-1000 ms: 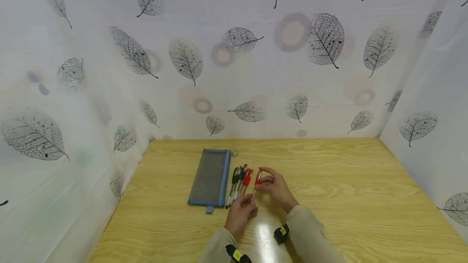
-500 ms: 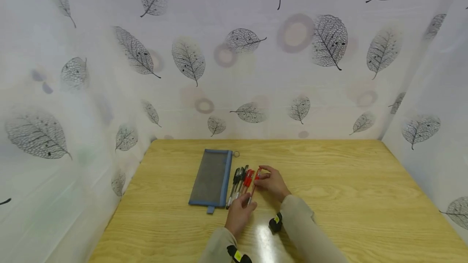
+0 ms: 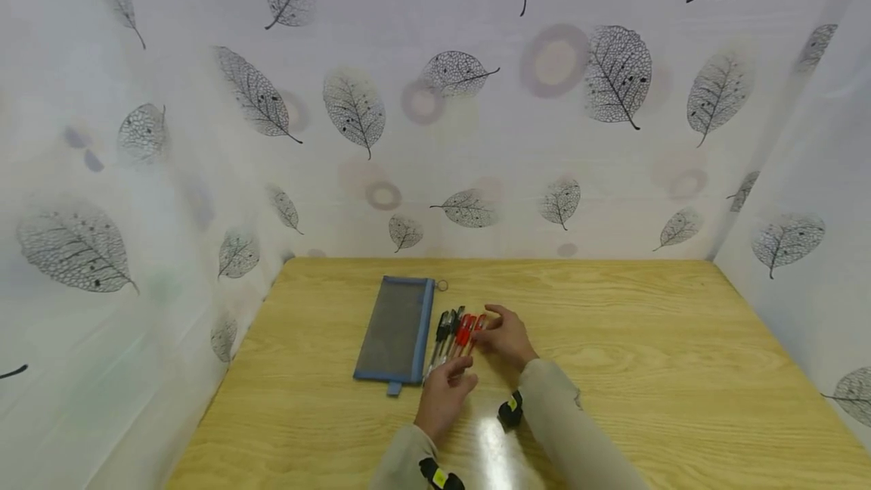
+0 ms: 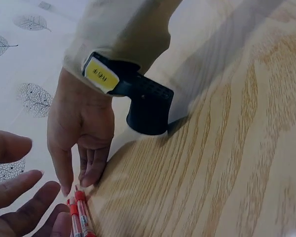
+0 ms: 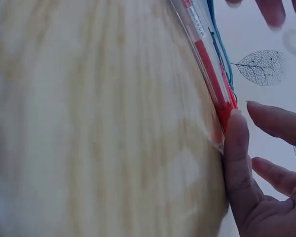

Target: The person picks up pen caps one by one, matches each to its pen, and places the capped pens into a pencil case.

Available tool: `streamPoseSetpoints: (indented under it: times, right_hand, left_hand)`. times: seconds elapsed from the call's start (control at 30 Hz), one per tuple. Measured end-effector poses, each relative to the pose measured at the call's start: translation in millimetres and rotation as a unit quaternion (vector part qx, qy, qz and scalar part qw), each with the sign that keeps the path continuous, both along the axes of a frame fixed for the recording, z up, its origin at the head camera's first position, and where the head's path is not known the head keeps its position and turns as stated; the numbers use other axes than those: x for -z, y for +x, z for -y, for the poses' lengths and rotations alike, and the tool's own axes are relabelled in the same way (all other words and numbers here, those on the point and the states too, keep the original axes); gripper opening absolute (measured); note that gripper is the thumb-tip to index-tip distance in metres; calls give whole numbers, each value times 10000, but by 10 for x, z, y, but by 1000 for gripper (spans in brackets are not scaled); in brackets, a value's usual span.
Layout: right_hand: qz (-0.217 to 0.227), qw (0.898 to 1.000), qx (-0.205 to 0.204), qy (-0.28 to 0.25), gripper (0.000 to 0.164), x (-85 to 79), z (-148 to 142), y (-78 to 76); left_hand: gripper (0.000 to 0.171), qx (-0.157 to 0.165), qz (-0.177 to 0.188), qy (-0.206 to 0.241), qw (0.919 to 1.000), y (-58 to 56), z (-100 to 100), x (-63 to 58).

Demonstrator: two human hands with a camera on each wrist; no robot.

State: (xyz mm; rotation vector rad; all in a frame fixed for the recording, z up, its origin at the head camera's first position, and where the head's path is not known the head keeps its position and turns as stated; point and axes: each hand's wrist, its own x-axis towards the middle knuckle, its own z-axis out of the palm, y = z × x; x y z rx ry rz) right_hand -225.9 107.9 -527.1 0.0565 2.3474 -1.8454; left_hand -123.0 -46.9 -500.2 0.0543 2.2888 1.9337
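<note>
A row of pens lies flat on the table: black-capped pens at the left, red-capped pens at the right. At the row's right side is my right hand, its thumb touching the cap end of the outermost red pen and its other fingers spread apart. My left hand hovers at the near ends of the pens. Its fingers are parted and grip nothing; they hide some pen tips in the head view.
A grey mesh zip pouch with blue edging lies left of the pens, a ring at its far corner. The wooden table meets leaf-patterned sheeting at the back and both sides.
The rightmost red pen has moved left and now lies beside the other red pens. My left fingers have let go of its near end; the right hand has shifted slightly left with it.
</note>
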Motion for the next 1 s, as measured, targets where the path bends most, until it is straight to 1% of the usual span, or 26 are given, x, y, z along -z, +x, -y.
streamPoseSetpoints:
  times: [0.13,0.23,0.37,0.5,0.57,0.63,0.67,0.73,0.8,0.83,0.9,0.93,0.97,1.0]
  right_hand:
    - [114,9993,182,-303,54,52,-48,29]
    - [131,9978,205,-618,48,88,-80,52]
    - [91,9955,200,-917,43,122,-108,84]
    - [-113,9955,184,-928,39,145,-126,124]
    - [-176,9949,214,-971,37,155,-141,146]
    - [-271,9940,266,-1026,35,167,-154,175]
    - [-308,9934,318,-1062,34,173,-157,190]
    - [-414,9912,453,-1170,31,190,-159,222]
    - [-580,9884,599,-1268,30,207,-154,259]
    - [-634,9865,681,-1349,28,215,-149,281]
    - [-780,9827,788,-1481,27,227,-138,330]
    - [-834,9809,834,-1546,26,229,-132,356]
    - [-878,9793,872,-1599,26,230,-128,380]
    - [-918,9780,891,-1645,25,228,-126,403]
  left_hand:
    - [37,29,-9,-131,9999,-16,26,12]
    - [38,-24,15,-273,9996,-33,50,5]
    - [40,-163,9,-420,9990,-58,107,-38]
    - [39,-395,-34,-749,9964,-117,197,-68]
    - [38,-505,-202,-964,9939,-176,249,-75]
    - [39,-562,-508,-1203,9898,-254,311,-70]
    - [38,-587,-692,-1355,9866,-296,343,-67]
    - [38,-620,-1122,-1736,9765,-379,414,-61]
    - [37,-629,-1544,-2190,9614,-469,485,-46]
    - [37,-640,-1708,-2451,9522,-512,519,-39]
    - [38,-598,-1934,-2940,9341,-592,583,-23]
    - [39,-554,-1987,-3154,9263,-630,611,-12]
    - [41,-485,-1981,-3365,9193,-665,633,-1]
    - [44,-402,-1899,-3567,9138,-699,652,12]
